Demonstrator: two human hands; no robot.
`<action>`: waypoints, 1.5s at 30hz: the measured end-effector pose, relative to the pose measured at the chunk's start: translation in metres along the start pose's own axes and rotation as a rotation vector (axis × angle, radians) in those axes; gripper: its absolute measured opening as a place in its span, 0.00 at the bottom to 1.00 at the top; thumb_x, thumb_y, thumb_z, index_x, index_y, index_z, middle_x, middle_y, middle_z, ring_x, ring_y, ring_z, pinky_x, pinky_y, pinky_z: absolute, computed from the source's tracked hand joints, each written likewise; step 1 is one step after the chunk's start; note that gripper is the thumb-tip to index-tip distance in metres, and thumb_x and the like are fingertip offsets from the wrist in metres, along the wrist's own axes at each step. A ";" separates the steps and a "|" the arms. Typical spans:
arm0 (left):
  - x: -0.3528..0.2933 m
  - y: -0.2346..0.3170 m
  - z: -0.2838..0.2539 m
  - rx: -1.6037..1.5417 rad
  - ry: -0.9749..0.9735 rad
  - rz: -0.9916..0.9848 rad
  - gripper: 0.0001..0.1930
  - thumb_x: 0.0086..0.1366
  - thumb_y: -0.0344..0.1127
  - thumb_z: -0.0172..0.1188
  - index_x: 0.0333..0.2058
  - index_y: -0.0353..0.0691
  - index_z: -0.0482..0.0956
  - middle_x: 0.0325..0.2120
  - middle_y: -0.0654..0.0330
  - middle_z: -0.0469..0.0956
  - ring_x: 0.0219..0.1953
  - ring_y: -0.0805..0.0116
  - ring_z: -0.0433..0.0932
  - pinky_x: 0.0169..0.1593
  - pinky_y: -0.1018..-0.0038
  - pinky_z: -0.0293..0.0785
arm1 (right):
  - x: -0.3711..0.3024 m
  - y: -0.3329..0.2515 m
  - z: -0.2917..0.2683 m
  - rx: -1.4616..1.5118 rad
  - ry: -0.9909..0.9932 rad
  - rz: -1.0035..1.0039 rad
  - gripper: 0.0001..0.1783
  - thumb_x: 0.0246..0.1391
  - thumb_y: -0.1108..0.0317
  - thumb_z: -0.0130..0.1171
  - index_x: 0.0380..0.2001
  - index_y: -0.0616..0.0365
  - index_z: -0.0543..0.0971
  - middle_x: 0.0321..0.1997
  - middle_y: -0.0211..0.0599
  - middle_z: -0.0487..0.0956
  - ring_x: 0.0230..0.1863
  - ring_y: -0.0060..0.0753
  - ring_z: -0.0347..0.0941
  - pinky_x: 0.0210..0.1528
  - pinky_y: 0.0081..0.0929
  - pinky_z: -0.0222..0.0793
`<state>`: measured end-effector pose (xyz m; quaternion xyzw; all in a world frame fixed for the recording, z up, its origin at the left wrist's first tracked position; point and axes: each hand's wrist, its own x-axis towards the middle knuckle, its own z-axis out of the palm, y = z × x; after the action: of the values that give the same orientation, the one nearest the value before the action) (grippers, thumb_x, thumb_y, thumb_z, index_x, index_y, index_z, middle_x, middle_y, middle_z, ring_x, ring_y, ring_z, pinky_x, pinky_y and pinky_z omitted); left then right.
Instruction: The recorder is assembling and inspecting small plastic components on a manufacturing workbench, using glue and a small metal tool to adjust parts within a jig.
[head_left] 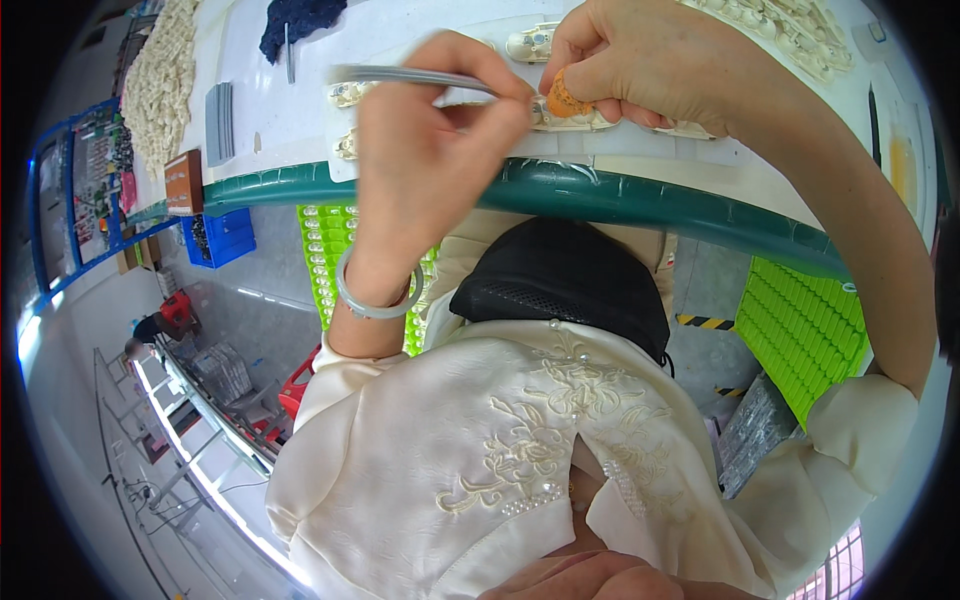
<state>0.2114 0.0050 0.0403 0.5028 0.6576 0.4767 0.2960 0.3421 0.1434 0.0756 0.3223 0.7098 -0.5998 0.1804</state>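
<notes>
My left hand point(425, 150), smeared a little by motion, pinches a slim grey rod-like tool point(415, 75). Its rear end points left, and its tip is by the fingertips of my right hand. My right hand point(645, 65) is closed on a small orange sponge point(567, 98) between thumb and fingers. Just beneath the sponge lies a small cream plastic part point(575, 122), partly hidden by my fingers. Another cream part point(530, 43) with grey inner details sits farther back. At the left of my left hand, more such parts point(346, 145) stick out from behind it.
Heaps of cream parts stand at the far left point(160, 85) and far right point(785, 35). A grey strip stack point(220, 125), a dark blue cloth point(300, 22) and a brown block point(183, 182) lie on the left. A green padded edge point(700, 215) borders the table; green trays point(805, 330) stand below.
</notes>
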 end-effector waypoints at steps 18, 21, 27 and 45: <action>-0.007 -0.007 -0.046 0.125 -0.122 -0.068 0.06 0.56 0.26 0.63 0.32 0.31 0.77 0.29 0.59 0.78 0.32 0.76 0.77 0.37 0.83 0.74 | 0.004 0.020 0.019 0.159 0.229 -0.106 0.09 0.45 0.76 0.51 0.30 0.68 0.78 0.13 0.29 0.70 0.06 0.09 0.55 0.07 0.10 0.48; -0.004 -0.016 -0.047 0.075 -0.138 -0.028 0.05 0.57 0.26 0.62 0.31 0.31 0.77 0.30 0.60 0.77 0.31 0.77 0.75 0.36 0.85 0.71 | 0.004 0.017 0.018 0.153 0.204 -0.071 0.07 0.44 0.71 0.58 0.27 0.64 0.78 0.15 0.31 0.70 0.09 0.13 0.56 0.10 0.15 0.48; 0.001 -0.025 -0.052 -0.022 -0.183 -0.026 0.06 0.57 0.27 0.62 0.31 0.31 0.77 0.28 0.61 0.77 0.31 0.79 0.75 0.34 0.86 0.70 | 0.001 0.015 0.018 0.115 0.246 -0.027 0.08 0.45 0.72 0.58 0.28 0.65 0.78 0.14 0.29 0.70 0.09 0.13 0.56 0.10 0.15 0.49; 0.012 -0.021 -0.062 0.008 -0.271 -0.082 0.06 0.58 0.27 0.61 0.32 0.34 0.73 0.28 0.61 0.78 0.32 0.79 0.77 0.35 0.86 0.72 | 0.000 0.014 0.016 0.119 0.207 -0.020 0.09 0.46 0.73 0.54 0.32 0.65 0.78 0.13 0.28 0.69 0.08 0.11 0.56 0.10 0.13 0.49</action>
<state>0.1454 -0.0052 0.0446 0.5366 0.6333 0.3893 0.3993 0.3494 0.1285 0.0621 0.3853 0.6909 -0.6064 0.0806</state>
